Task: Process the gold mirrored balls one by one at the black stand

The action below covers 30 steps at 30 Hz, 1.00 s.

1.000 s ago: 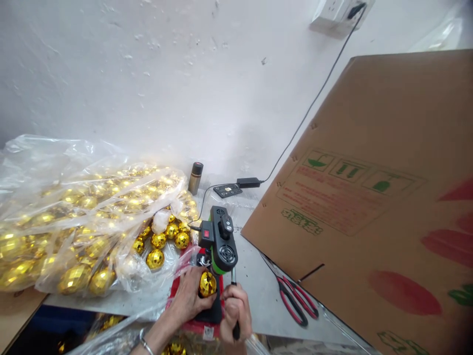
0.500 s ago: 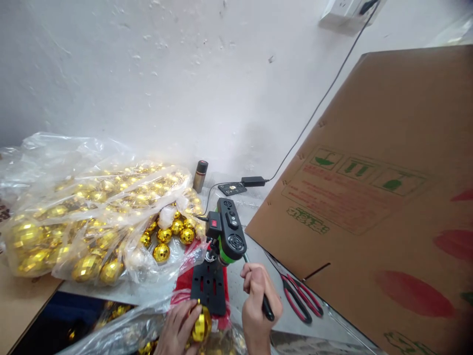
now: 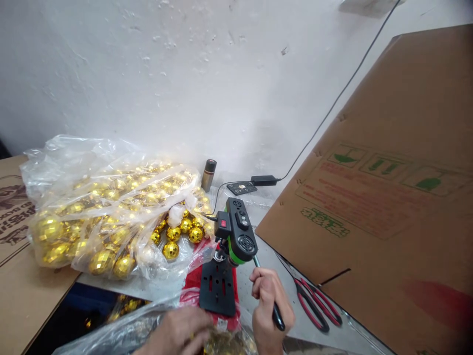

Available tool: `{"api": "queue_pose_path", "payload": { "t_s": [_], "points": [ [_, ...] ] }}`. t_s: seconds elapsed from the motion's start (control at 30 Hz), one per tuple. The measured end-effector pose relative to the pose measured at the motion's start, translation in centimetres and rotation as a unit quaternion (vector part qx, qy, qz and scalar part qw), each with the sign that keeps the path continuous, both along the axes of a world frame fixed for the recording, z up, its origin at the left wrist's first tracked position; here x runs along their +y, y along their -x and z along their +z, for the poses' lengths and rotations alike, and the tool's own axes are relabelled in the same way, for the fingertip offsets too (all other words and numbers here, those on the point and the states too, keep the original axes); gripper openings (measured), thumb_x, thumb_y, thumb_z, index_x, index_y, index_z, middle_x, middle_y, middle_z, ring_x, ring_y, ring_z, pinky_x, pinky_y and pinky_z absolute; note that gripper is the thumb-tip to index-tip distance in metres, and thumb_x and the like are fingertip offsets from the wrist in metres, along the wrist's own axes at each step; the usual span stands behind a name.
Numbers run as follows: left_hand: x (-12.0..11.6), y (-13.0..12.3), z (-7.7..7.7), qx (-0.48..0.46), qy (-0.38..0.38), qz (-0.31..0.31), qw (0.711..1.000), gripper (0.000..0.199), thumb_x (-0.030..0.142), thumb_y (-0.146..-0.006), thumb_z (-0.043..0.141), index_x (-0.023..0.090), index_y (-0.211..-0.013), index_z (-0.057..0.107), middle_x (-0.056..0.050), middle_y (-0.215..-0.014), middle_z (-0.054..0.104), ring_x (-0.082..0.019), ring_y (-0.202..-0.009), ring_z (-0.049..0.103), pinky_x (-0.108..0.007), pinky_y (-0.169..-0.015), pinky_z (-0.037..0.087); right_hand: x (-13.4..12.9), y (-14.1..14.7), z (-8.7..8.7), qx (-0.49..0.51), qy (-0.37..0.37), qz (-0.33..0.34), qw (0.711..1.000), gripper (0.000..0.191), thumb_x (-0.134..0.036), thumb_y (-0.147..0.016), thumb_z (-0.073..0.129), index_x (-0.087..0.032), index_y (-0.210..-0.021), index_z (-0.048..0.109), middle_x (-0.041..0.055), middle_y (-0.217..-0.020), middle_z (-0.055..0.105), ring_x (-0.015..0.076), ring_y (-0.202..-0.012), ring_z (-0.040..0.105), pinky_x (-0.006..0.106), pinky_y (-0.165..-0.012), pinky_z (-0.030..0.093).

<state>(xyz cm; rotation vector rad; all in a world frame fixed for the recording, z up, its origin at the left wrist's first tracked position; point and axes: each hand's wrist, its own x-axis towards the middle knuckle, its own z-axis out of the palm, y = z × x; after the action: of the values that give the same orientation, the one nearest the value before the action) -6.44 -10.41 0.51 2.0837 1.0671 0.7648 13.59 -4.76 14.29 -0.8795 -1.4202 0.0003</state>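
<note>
I'm working at desk (image 3: pixel 342 337): big carton (image 3: pixel 362 197) filling R side, clear bag (image 3: pixel 111 212) of gold balls (image 3: pixel 171 251) lying L, blk/grn machine (image 3: pixel 242 234) standing btwn.
My R hand (image 3: pixel 271 305)'s grasping machine's blk-ended lever (image 3: pixel 278 318), fingers curled round; L hand (image 3: pixel 181 328)'s hovering blurred above plastic w/ gold bits nr front edge, can't tell if it's holding any. Red-handled scissors (image 3: pixel 314 305) are lying btwn R hand & carton.

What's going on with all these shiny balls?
Someone's right hand grips the black-ended lever of a small black and green machine. Their left hand, blurry, is by some clear plastic in front; whether it holds anything is hard to tell. Gold balls lie in a big clear bag and at its opening, on the left.
</note>
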Motion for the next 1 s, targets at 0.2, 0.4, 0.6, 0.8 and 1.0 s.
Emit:
{"api": "queue_pose_path", "payload": {
  "t_s": [0.2,0.4,0.6,0.8,1.0],
  "points": [
    [11.8,5.5,7.2,0.237,-0.090,0.207,0.945,0.035,0.019,-0.098,0.056,0.017,-0.129,0.072,-0.023,-0.131,0.074,-0.040,-0.122,0.072,-0.058,-0.105,0.057,0.0,-0.1,0.2,-0.016,0.002,0.005,1.000,0.037,-0.012,-0.108,0.044,-0.023,-0.072,0.047,-0.0036,-0.067,0.053,0.0114,-0.066,0.057,0.024,-0.057,0.040],
    [15.6,7.4,6.6,0.267,-0.010,0.175,0.947,0.052,0.017,-0.079,0.069,0.017,-0.131,0.069,-0.018,-0.119,0.079,-0.037,-0.114,0.076,-0.048,-0.101,0.058,0.0,0.1,0.5,-0.008,-0.002,0.003,1.000,0.038,-0.014,-0.108,0.044,-0.023,-0.072,0.047,-0.0034,-0.065,0.052,0.0127,-0.063,0.057,0.026,-0.056,0.039],
    [13.4,4.3,7.4,-0.188,0.149,0.253,0.937,0.058,0.054,-0.085,0.070,0.018,-0.131,0.066,-0.014,-0.131,0.074,-0.035,-0.124,0.070,-0.049,-0.107,0.057,0.0,0.3,0.9,0.000,0.003,0.015,1.000,0.036,-0.012,-0.108,0.043,-0.022,-0.074,0.049,-0.0040,-0.068,0.054,0.0106,-0.061,0.054,0.024,-0.056,0.039],
    [9.3,-2.2,4.4,-0.458,0.350,0.197,0.793,0.050,0.057,-0.078,0.082,0.022,-0.111,0.068,-0.009,-0.119,0.078,-0.026,-0.104,0.078,-0.041,-0.093,0.065,0.0,0.4,1.7,-0.004,0.004,0.021,1.000,0.036,-0.006,-0.105,0.043,-0.023,-0.074,0.049,-0.0034,-0.069,0.054,0.0108,-0.064,0.056,0.024,-0.058,0.042],
    [9.2,-4.9,0.8,-0.260,0.191,0.252,0.912,0.062,0.063,-0.082,0.075,0.020,-0.126,0.067,-0.013,-0.122,0.078,-0.034,-0.116,0.074,-0.050,-0.098,0.062,-0.1,0.2,2.0,-0.032,0.010,0.024,0.999,0.031,-0.005,-0.105,0.043,-0.023,-0.081,0.051,-0.0030,-0.073,0.056,0.0101,-0.065,0.057,0.022,-0.059,0.045]
  ]
}}
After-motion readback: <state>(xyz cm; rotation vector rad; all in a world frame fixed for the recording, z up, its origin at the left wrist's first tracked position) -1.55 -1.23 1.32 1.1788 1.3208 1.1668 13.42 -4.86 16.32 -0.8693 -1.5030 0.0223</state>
